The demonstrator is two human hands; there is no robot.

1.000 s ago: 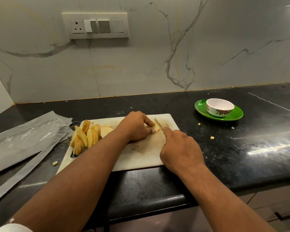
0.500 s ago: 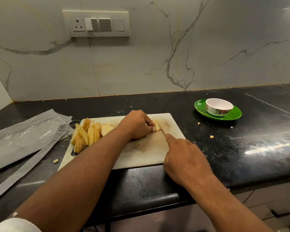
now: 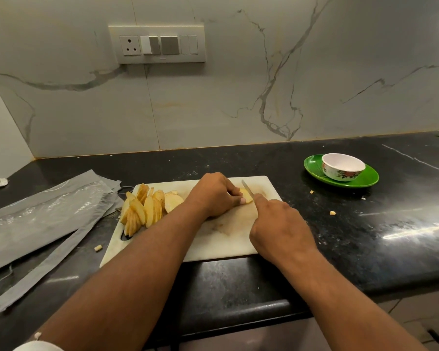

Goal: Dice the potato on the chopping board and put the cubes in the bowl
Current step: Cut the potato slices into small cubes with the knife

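Note:
A white chopping board (image 3: 221, 236) lies on the black counter. Several potato slices (image 3: 147, 206) are fanned out at its left end. My left hand (image 3: 214, 195) holds a small piece of potato (image 3: 246, 196) down on the board with curled fingers. My right hand (image 3: 280, 230) grips a knife (image 3: 247, 189), whose blade rests against that piece. The knife's handle is hidden inside my fist. A white bowl (image 3: 343, 167) with a flower pattern stands on a green plate (image 3: 365, 179) at the back right, and looks empty.
Grey plastic packaging (image 3: 41, 221) lies on the counter left of the board. Small potato bits lie loose: one (image 3: 98, 248) by the board's left corner, others (image 3: 332, 213) right of the board. The marble wall carries a switch panel (image 3: 157, 44). The counter's front edge is near me.
The knife blade has come back up beside the potato piece after being drawn toward me. My left hand stays on the piece. The view has shifted slightly.

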